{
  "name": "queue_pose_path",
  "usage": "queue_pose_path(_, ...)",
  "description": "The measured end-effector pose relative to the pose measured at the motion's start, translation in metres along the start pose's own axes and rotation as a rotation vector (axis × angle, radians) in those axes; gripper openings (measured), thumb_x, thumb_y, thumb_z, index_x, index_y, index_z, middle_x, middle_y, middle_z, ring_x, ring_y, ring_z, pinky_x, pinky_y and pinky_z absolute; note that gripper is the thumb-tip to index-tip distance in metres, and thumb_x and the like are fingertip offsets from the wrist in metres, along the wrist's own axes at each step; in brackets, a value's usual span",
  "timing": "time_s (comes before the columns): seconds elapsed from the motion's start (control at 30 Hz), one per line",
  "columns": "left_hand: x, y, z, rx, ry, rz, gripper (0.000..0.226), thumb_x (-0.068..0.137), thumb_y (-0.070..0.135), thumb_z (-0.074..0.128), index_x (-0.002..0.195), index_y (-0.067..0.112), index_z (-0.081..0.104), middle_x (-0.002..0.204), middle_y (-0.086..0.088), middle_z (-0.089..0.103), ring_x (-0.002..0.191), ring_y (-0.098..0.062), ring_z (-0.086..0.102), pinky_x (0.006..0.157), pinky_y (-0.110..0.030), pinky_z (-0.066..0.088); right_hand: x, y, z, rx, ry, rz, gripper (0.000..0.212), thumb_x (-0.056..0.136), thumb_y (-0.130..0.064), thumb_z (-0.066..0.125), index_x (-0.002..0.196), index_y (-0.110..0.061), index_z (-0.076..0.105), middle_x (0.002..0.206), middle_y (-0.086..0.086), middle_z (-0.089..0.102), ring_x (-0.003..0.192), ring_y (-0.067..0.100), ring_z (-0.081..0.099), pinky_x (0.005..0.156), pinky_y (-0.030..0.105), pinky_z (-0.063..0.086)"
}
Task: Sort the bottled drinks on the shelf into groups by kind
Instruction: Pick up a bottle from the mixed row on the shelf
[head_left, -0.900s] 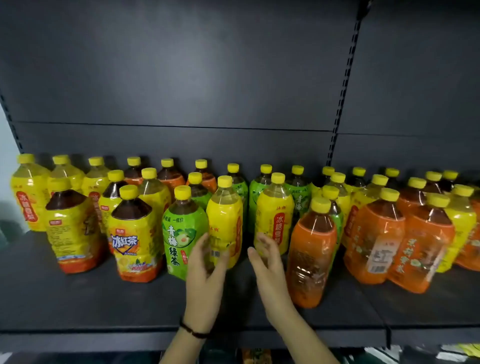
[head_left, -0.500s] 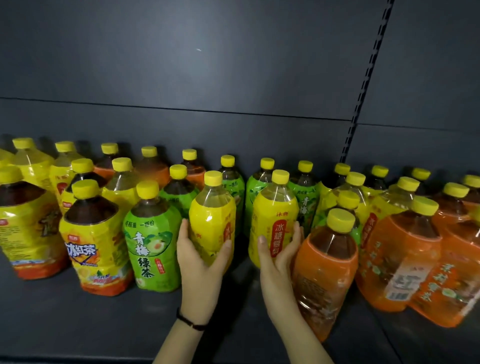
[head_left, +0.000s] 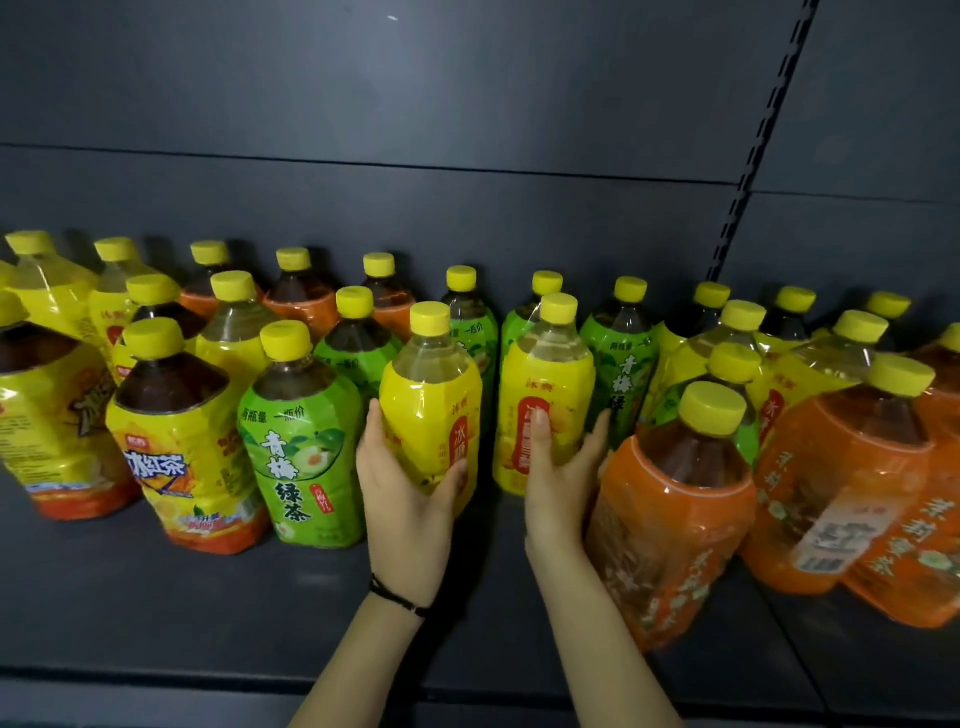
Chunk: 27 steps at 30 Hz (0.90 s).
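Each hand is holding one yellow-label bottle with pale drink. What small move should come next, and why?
Probably lift both out together. The left hand and right hand grip the left yellow bottle and right yellow bottle, same kind; the green tea bottle and orange bottle stand close beside them, so sliding sideways may topple those.

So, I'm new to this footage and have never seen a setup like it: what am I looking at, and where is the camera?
There is no machine here, only a person's two bare hands. The single picture comes from a wide-angle camera worn on the person's head, looking forward and down. A dark shelf holds many yellow-capped drink bottles with yellow, green and orange labels mixed together, such as the green bottle and the orange bottle in front. The left hand grips the left yellow bottle. The right hand grips the right yellow bottle beside it. A thin dark band sits on the left wrist.
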<state>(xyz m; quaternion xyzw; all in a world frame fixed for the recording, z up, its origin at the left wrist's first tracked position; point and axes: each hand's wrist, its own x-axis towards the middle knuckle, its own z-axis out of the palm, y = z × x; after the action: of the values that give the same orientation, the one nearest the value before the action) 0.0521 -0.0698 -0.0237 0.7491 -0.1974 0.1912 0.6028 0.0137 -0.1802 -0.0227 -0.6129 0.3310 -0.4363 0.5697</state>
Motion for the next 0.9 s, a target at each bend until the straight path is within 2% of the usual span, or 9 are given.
queue_pose_path(0.07,-0.001,-0.003,-0.005,0.003,-0.041,0.002,0.106,0.067,0.013,0.085,0.15,0.011,0.02,0.147,0.0,0.033,0.134,-0.002,0.025,0.11,-0.011,0.02,0.003,0.001,-0.003,0.004,-0.046,-0.016,0.085,0.084,-0.054,0.06,0.152,-0.027,0.015,0.155,0.001,0.017,0.141,0.018,0.022,0.115,0.044,0.028)
queue_pose_path(0.13,-0.001,-0.001,-0.014,-0.025,-0.09,-0.003,0.106,0.065,0.015,0.086,0.15,0.013,0.022,0.15,0.0,0.034,0.136,-0.004,0.028,0.113,-0.022,0.025,0.002,-0.001,-0.003,0.027,-0.053,-0.031,0.076,0.086,-0.042,0.065,0.148,-0.023,0.025,0.138,-0.017,0.03,0.123,0.005,0.032,0.109,0.036,0.035)
queue_pose_path(0.2,-0.001,-0.001,-0.022,-0.028,-0.138,0.0,0.105,0.065,0.017,0.086,0.149,0.014,0.024,0.15,0.001,0.036,0.137,-0.008,0.032,0.113,-0.032,0.031,-0.001,-0.005,-0.003,0.065,-0.068,-0.061,0.075,0.08,-0.049,0.07,0.141,-0.033,0.029,0.123,-0.026,0.037,0.112,-0.001,0.041,0.104,0.036,0.041)
queue_pose_path(0.33,-0.006,-0.002,-0.032,-0.052,-0.185,0.005,0.104,0.065,0.022,0.085,0.149,0.016,0.024,0.149,0.001,0.037,0.138,-0.012,0.036,0.111,-0.043,0.038,-0.01,0.002,-0.002,0.08,-0.091,-0.038,0.076,0.065,-0.074,0.066,0.125,-0.054,0.026,0.136,-0.002,0.046,0.122,0.017,0.052,0.098,0.046,0.049)
queue_pose_path(0.4,-0.011,-0.001,-0.037,-0.069,-0.178,0.005,0.104,0.064,0.028,0.083,0.149,0.016,0.024,0.149,0.002,0.037,0.138,-0.012,0.036,0.11,-0.044,0.038,-0.017,0.002,-0.006,0.04,-0.107,-0.069,0.074,0.067,-0.075,0.063,0.127,-0.052,0.026,0.138,-0.002,0.043,0.124,0.018,0.05,0.099,0.047,0.048)
queue_pose_path(0.6,-0.025,-0.005,-0.064,-0.155,-0.212,-0.005,0.105,0.061,0.044,0.082,0.149,0.026,0.026,0.148,0.009,0.039,0.136,-0.009,0.038,0.106,-0.047,0.043,-0.041,0.007,-0.019,0.048,-0.194,-0.112,0.089,0.072,-0.062,0.06,0.143,-0.024,0.021,0.143,0.002,0.035,0.128,0.018,0.043,0.103,0.039,0.044)
queue_pose_path(0.7,-0.024,-0.012,-0.081,-0.222,-0.246,-0.012,0.102,0.059,0.05,0.083,0.145,0.037,0.029,0.15,0.007,0.038,0.136,-0.016,0.041,0.103,-0.051,0.044,-0.055,0.011,-0.025,0.087,-0.242,-0.128,0.084,0.072,-0.062,0.063,0.138,-0.034,0.02,0.139,-0.004,0.037,0.125,0.013,0.045,0.1,0.034,0.046)
queue_pose_path(0.8,-0.024,-0.01,-0.093,-0.271,-0.286,-0.02,0.099,0.056,0.047,0.082,0.139,0.049,0.029,0.148,0.01,0.037,0.134,-0.013,0.041,0.103,-0.048,0.045,-0.065,0.009,-0.029,0.1,-0.274,-0.157,0.077,0.077,-0.052,0.071,0.132,-0.04,0.018,0.128,-0.021,0.036,0.119,0.0,0.045,0.099,0.032,0.046)
queue_pose_path(0.9,-0.026,-0.004,-0.092,-0.277,-0.28,-0.062,0.11,0.05,0.06,0.082,0.142,0.048,0.023,0.147,0.014,0.035,0.134,-0.007,0.039,0.106,-0.045,0.043,-0.066,0.001,-0.028,0.104,-0.289,-0.187,0.086,0.067,-0.058,0.075,0.128,-0.055,0.015,0.137,-0.012,0.033,0.126,0.01,0.042,0.099,0.032,0.046)
